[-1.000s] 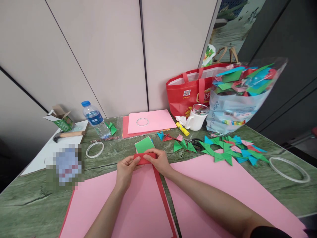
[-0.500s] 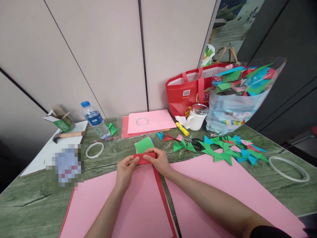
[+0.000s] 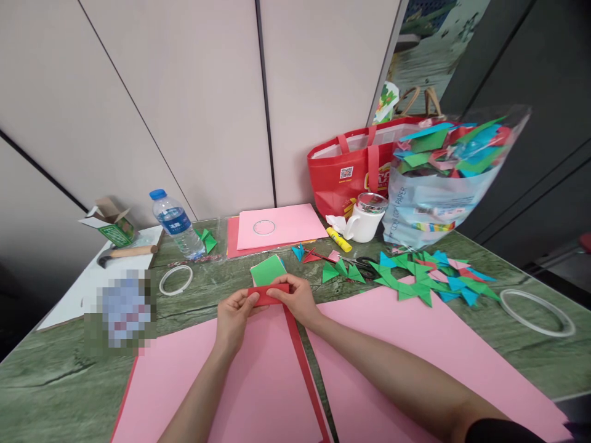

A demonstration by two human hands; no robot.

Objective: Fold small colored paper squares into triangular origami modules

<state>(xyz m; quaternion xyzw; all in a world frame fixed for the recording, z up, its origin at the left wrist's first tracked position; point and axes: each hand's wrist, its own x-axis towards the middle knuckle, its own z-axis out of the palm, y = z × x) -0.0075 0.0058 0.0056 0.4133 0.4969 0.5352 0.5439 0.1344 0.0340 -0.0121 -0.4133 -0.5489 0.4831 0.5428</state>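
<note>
A folded strip of red paper [image 3: 266, 296] is held between my two hands, above the far edge of a large pink sheet [image 3: 184, 375]. My left hand [image 3: 233, 320] pinches its left end, with the thumb on the near face. At the right end, my right hand [image 3: 299, 301] grips it the same way, thumb on top. Fingers behind the paper are partly hidden. Just beyond it lies a small stack of square papers, green on top [image 3: 268, 269]. A second pink sheet [image 3: 406, 357] lies under my right forearm.
Folded paper pieces [image 3: 415, 277], scissors [image 3: 367, 266], a glue stick [image 3: 339, 240] and a white mug [image 3: 367, 218] sit to the right. Behind them stand a red bag [image 3: 341, 175] and a plastic bag [image 3: 425, 203]. Leftward are a water bottle [image 3: 178, 224], tape roll [image 3: 176, 280] and hammer [image 3: 127, 251].
Both hands keep the same grip on the red paper. The whole view has shifted very slightly; no object has visibly moved on the table.
</note>
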